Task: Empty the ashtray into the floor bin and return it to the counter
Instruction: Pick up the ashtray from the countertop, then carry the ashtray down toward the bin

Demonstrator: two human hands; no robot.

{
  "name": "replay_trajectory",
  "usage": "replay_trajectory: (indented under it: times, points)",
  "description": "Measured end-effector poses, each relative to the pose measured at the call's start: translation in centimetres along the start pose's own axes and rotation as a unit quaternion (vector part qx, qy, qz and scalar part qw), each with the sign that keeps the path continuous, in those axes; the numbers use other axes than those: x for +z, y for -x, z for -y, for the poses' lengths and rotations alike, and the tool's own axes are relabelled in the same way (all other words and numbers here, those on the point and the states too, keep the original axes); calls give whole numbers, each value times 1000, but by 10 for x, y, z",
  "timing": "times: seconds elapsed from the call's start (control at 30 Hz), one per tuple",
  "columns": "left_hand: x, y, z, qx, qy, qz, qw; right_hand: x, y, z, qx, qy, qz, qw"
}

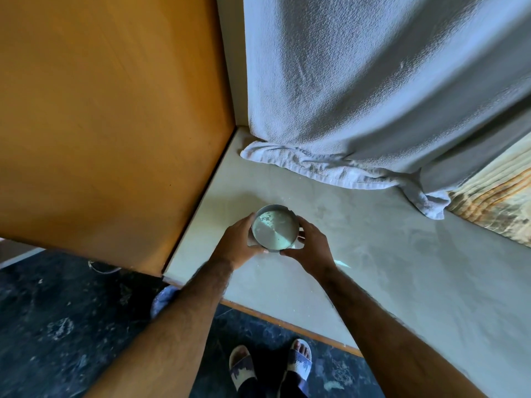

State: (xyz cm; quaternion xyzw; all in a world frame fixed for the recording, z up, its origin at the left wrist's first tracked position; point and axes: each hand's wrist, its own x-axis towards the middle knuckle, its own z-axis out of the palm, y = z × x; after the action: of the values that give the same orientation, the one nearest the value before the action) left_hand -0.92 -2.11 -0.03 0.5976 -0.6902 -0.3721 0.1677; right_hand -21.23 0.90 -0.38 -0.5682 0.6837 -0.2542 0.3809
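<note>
1. Head view, worktop (359, 254): a pale, dusty surface with a thin wooden front edge. An orange-brown wooden panel (115, 124) bounds it on the left.
2. Ashtray (275, 227): a round, shallow metal dish over the left part of the worktop, near the panel. Its open side faces the camera, tilted slightly. The inside shows a pale film with flaky patches at the upper left. Whether its base touches the worktop cannot be told.
3. Left hand (238, 244): curled round the ashtray's left rim, thumb along the near edge, fingers behind the wall and mostly hidden.
4. Right hand (309, 248): curled round the right rim, thumb at the near edge, fingertips touching the right wall. Both hands grip the dish between them; neither is spread flat.
5. Towel (373, 96): a white textured cloth hangs down at the back, and its bunched lower hem lies on the worktop, well behind the ashtray and not touching it.
6. Right of the towel: a patterned brown-and-cream surface (494, 208), its nature not clear.
7. Floor (57, 326): dark, with pale mottled marks. Two feet in sandals (270, 366) stand just in front of the worktop edge.
8. A bluish blurred object (163, 300) lies on the floor beside the left forearm; it cannot be identified.
</note>
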Motion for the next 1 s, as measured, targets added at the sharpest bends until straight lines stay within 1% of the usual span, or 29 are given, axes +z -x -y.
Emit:
replay_trajectory:
  times: [0.07,0.33,0.53,0.67,0.83,0.9,1.0]
  points:
    - [-5,4,-1,10,10,-5,1000,-1,4,3,4,-27,7,1000]
    - [-34,45,3,42,49,-2,998,5,43,35,-10,-36,16,999]
    - [-51,86,6,40,79,-9,996,12,81,51,-24,-53,9,998]
    - [-54,120,11,22,82,-25,996,18,105,60,-36,-42,25,998]
    - [-53,172,21,-9,82,-50,995,37,140,63,-73,-10,52,996]
    - [-55,195,27,-27,73,-61,995,48,153,64,-89,2,66,994]
    - [-58,226,46,-39,78,-75,993,65,170,72,-88,6,98,991]
